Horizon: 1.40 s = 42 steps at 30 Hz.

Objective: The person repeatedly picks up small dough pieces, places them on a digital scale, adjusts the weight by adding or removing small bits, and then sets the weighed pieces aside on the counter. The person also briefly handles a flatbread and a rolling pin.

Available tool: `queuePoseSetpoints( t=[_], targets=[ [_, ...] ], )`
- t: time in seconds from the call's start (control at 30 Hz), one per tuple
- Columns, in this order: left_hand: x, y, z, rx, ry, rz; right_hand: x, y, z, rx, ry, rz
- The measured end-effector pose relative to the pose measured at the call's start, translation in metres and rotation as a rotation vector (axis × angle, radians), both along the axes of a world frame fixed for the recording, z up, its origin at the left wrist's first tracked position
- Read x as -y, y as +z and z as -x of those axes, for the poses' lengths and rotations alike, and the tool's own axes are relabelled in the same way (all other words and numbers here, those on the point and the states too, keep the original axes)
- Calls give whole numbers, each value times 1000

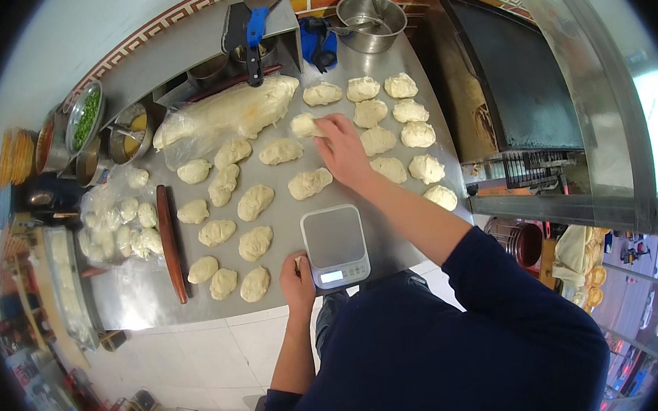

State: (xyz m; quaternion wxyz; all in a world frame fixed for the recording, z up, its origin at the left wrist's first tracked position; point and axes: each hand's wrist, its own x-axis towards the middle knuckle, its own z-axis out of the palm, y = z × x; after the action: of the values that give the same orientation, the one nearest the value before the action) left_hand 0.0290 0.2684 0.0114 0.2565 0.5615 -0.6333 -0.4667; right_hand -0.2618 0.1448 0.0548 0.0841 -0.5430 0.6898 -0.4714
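Note:
My right hand [343, 149] reaches over the steel table [283, 209], its fingers closed on the right end of a dough piece [304, 125]. Rows of separate dough pieces [255, 202] lie on both sides of that arm. Low down, my left hand [299, 286] is curled next to the left edge of a digital kitchen scale [334, 237]. A small pale bit, which looks like dough, shows between its thumb and fingers. Nothing rests on the scale's platform, and its display is lit. The large dough mass [229, 112] lies farther back, partly under plastic film.
A wooden rolling pin [171, 244] lies left of the dough pieces, beside a plastic bag of dough balls [118, 219]. Bowls, one with chopped greens [87, 117], line the back left. A scraper with a blue handle [257, 27], a steel pot [373, 37] and a dark oven [518, 74] stand behind.

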Motion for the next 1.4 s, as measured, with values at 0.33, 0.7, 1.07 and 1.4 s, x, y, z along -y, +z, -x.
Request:
queuePoseSetpoints(
  t=[0.33, 0.7, 1.07, 1.4],
  targets=[
    [0, -3, -5, -62, 38, -132, 124, -44, 102, -628, 175, -403],
    [8, -23, -20, -321, 161, -245, -88, 41, -20, 93, 243, -397],
    [7, 82, 14, -64, -324, 426, -190, 54, -95, 950, 275, -530],
    [33, 59, -23, -113, -548, 129, -269, 22, -57, 960, -57, -457]
  ],
)
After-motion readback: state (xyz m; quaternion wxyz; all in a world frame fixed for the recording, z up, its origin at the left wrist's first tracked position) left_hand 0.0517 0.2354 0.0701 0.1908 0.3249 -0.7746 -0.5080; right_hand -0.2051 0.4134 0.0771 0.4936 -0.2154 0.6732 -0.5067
